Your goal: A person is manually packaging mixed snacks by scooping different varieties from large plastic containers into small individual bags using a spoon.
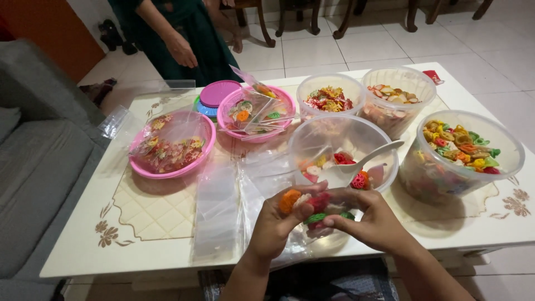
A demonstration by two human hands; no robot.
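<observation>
1. Head view looks down on both hands meeting at the near table edge; the left hand [277, 223] and right hand [372, 220] are both pinched shut on a small clear plastic bag [320, 217] filled with coloured crackers, fingertips touching across its top.

2. Inside that grip the crackers [290, 200] are small, ridged and flower-like, in orange, red, green and white; the bag film is thin, glossy and crumpled.

3. Just beyond the fingers stands a round translucent plastic tub [312, 142], nearly empty, with a white plastic spoon [373, 158] leaning on its rim; a few red and pale pieces lie at its bottom.

4. Right of the grip sits a larger clear tub [510, 161] heaped with mixed crackers; further off stand two more tubs [356, 89], one with reddish pieces, one with pink-edged slices.

5. Left of the grip a stack of flat empty clear bags [217, 206] lies on the cream table [139, 239], whose top has a printed floral border; beyond are two pink plastic bowls [209, 136] holding filled bags, and round lids [217, 92].

6. Whether the held bag's mouth is sealed is hard to tell, probably hidden under the fingers; another person's hand [183, 51] and dark green garment are cut off at the top edge; the wearer's forearms leave the bottom edge.
</observation>
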